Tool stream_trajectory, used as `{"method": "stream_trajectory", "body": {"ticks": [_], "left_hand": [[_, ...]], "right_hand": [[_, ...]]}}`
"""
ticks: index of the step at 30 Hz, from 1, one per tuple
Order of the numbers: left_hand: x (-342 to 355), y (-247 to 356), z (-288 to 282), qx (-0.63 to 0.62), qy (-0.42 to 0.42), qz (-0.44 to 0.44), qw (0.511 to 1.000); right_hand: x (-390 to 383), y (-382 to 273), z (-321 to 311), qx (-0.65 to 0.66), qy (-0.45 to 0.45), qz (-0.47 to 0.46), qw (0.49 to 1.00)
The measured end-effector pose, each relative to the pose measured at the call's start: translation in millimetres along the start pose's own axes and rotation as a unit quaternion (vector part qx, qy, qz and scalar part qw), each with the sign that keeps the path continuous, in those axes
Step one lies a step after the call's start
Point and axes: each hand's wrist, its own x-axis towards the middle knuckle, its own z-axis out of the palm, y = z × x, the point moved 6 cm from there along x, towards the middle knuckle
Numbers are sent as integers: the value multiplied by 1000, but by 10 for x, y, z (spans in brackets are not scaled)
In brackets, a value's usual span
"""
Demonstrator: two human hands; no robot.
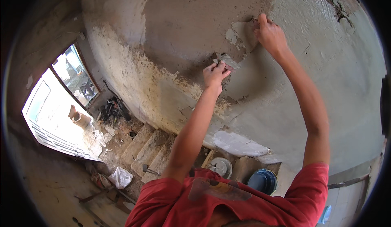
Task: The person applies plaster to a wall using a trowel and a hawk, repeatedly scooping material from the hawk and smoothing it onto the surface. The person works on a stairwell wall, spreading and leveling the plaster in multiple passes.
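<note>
High on the wall (pixel 183 19), my right hand (pixel 271 35) grips a flat putty knife (pixel 247 35), its blade lying against the surface. Patchy grey plaster shows along the blade's left edge. Lower and to the left, my left hand (pixel 215 76) is closed on a small scraper (pixel 230 61) with grey plaster on it, held close to the wall. My fingers hide most of both handles. Smooth, wet-looking grey plaster (pixel 346 84) covers the wall on the right, while rougher brown surface lies to the left.
Below me, concrete steps (pixel 140 143) run down to a littered floor and a bright doorway (pixel 53 100). A dark blue bucket (pixel 262 181) and a pale round container (pixel 222 166) stand near my body. A white plastic bag (pixel 120 178) lies lower left, with a dark-headed tool (pixel 150 169) on the steps.
</note>
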Motion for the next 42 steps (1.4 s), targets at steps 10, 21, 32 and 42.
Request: {"method": "stream_trajectory", "body": {"ticks": [10, 21, 32, 42], "left_hand": [[45, -93, -156, 10, -23, -8, 1000], [68, -258, -287, -42, -55, -10, 998], [62, -333, -284, -115, -95, -10, 989], [28, -231, -241, -20, -38, -11, 999]], "right_hand": [[729, 236, -936, -90, 179, -81, 976], [-857, -921, -172, -40, 17, -167, 985], [-1089, -1216, 744, -41, -6, -174, 984], [-153, -569, 606, -125, 28, -64, 990]]}}
